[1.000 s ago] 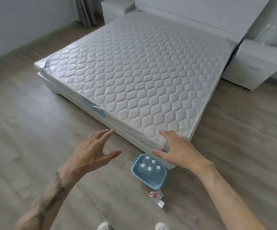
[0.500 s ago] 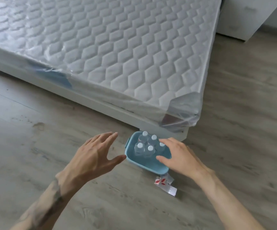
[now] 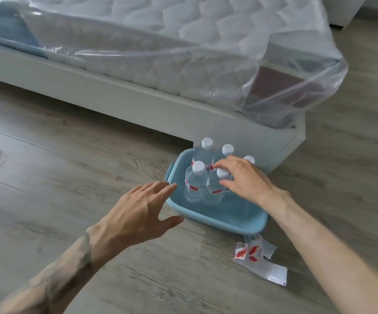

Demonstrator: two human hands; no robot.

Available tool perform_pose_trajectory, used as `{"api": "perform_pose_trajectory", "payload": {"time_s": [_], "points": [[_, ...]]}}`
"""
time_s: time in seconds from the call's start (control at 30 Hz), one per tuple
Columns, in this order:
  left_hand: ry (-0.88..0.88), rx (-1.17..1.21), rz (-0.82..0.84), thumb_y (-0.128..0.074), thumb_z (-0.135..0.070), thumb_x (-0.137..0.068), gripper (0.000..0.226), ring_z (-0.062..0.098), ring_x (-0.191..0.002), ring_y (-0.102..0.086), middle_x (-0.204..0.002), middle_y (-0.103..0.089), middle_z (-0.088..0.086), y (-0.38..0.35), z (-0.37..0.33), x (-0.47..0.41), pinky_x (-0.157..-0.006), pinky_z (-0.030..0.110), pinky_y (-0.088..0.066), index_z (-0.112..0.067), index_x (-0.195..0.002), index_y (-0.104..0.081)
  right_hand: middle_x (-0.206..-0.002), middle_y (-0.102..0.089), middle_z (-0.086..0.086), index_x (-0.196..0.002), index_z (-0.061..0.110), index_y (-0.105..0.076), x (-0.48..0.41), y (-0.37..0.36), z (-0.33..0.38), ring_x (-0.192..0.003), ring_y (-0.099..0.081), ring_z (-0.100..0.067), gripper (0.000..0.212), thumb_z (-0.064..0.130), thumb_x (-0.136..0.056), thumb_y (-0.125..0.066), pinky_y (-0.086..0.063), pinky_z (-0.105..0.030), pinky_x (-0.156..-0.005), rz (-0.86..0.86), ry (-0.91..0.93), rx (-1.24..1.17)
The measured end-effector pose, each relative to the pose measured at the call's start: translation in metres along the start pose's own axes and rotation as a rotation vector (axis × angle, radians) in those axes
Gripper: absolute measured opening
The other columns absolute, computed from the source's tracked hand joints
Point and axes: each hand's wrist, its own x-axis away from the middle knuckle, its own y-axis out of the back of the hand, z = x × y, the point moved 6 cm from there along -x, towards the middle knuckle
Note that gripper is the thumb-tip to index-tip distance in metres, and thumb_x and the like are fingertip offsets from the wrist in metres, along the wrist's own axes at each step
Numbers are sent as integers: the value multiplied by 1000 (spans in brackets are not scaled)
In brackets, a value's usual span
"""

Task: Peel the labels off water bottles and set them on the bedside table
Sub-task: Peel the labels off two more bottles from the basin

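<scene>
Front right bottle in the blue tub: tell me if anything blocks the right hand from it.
Nothing visible does. The right hand is already over the bottle, fingers around its cap, with the other bottles only beside and behind it.

Grey wood-look floor (image 3: 47, 137); a white bed frame (image 3: 138, 103) carries a plastic-wrapped quilted mattress (image 3: 183, 41).

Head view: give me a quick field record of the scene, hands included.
setting: wood-look floor at the corner of a plastic-wrapped mattress
blue tub: on the floor, against the bed frame
water bottles: five white caps visible, upright in the tub, red labels on
right hand: fingers around a front bottle's cap, grip not yet closed
left hand: open, at the tub's left rim
peeled labels: on the floor by the tub
</scene>
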Motion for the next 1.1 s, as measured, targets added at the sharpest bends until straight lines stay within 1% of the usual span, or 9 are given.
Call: {"api": "perform_pose_trajectory", "payload": {"time_s": [0.17, 0.3, 0.4, 0.6, 0.67, 0.8, 0.87, 0.97, 1.1], "points": [[-9, 27, -51, -66, -68, -94, 85, 23, -133, -67, -153, -63, -1, -22, -6, 7, -108, 37, -52, -18, -160, -50, -106, -66, -5, -122, 17, -75, 8, -7, -4, -98, -65, -29, 32, 9, -91, -77, -35, -30, -72, -142, 21, -73], [-22, 80, -96, -68, -63, -95, 77, 22, -123, -72, -146, -67, -1, -21, -24, 13, -98, 37, -58, -18, -156, -53, -112, -70, -9, -125, 9, -73, 35, 17, 8, -103, -66, -32, 36, 12, -90, -81, -50, -41, -87, -228, 41, -77], [3, 187, -168, -70, -58, -97, 73, 22, -116, -73, -142, -68, -1, -18, -43, 10, -89, 38, -62, -18, -155, -53, -108, -72, -2, -123, 12, -73, 61, 49, 27, -98, -68, -25, 37, 17, -88, -84, -55, -42, -90, -333, 93, -119], [64, 613, -338, -83, -64, -79, 77, 6, -118, -65, -138, -65, -14, -4, -89, -1, -94, 28, -60, -33, -145, -55, -106, -75, 7, -122, 17, -73, 118, 114, 63, -95, -73, -12, 43, 25, -82, -90, -64, -28, -86, -510, 167, -245], [64, 735, -416, -83, -65, -74, 68, 1, -113, -67, -126, -68, -20, 7, -100, 2, -94, 19, -57, -36, -132, -60, -103, -75, 10, -121, 19, -74, 134, 127, 72, -93, -73, -7, 43, 28, -82, -90, -62, -21, -83, -544, 164, -283], [47, 862, -530, -91, -54, -73, 54, -8, -109, -69, -109, -73, -34, 24, -115, 16, -94, 6, -51, -43, -118, -63, -100, -77, 11, -118, 18, -76, 158, 144, 87, -92, -73, -2, 41, 33, -82, -89, -62, -20, -80, -592, 166, -342], [30, 918, -522, -92, -52, -71, 57, -6, -111, -71, -112, -75, -27, 24, -121, 23, -96, 8, -53, -43, -119, -62, -98, -77, 11, -115, 19, -76, 165, 147, 93, -91, -73, -3, 39, 35, -82, -89, -62, -22, -79, -611, 169, -335], [17, 996, -530, -97, -35, -75, 53, 2, -111, -75, -114, -80, -16, 20, -124, 31, -98, 18, -58, -30, -121, -70, -94, -77, 12, -112, 19, -78, 173, 147, 96, -87, -73, -2, 39, 38, -81, -89, -63, -26, -78, -642, 162, -353], [-23, 1041, -536, -96, -34, -75, 52, 12, -109, -79, -113, -83, -11, 24, -124, 43, -99, 29, -62, -20, -121, -76, -98, -79, 13, -118, 20, -76, 182, 145, 97, -91, -74, 1, 46, 44, -80, -87, -62, -19, -80, -619, 214, -414]]}}
